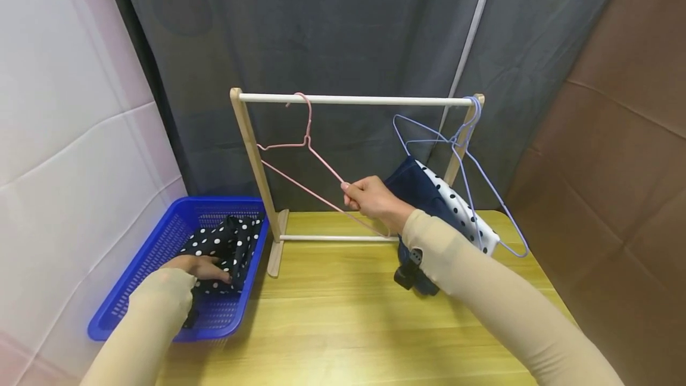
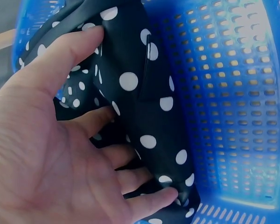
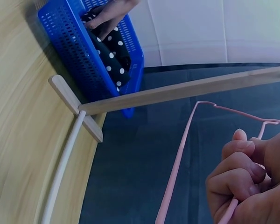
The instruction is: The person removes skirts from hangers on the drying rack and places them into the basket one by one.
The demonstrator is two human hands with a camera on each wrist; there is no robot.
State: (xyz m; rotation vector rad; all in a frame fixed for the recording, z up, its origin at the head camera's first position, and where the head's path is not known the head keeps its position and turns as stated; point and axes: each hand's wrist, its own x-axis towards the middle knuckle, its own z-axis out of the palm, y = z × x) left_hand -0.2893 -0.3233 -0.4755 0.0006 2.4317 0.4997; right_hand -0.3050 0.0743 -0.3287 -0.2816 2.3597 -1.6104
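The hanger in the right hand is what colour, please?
The hanger is pink, clearest in the head view.

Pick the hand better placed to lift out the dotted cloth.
Left, probably: the left hand is inside the blue basket, touching the dotted cloth, while the right hand grips the pink hanger.

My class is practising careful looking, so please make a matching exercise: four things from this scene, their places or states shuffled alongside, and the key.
Things
1. Pink hanger
2. Black dotted cloth
3. Lilac hangers
4. Blue basket

Places or states
A. Together at the right end of the rail
B. Beside the rack's left leg
C. Held by the right hand
D. Touched by the left hand

Pairs: 1-C, 2-D, 3-A, 4-B
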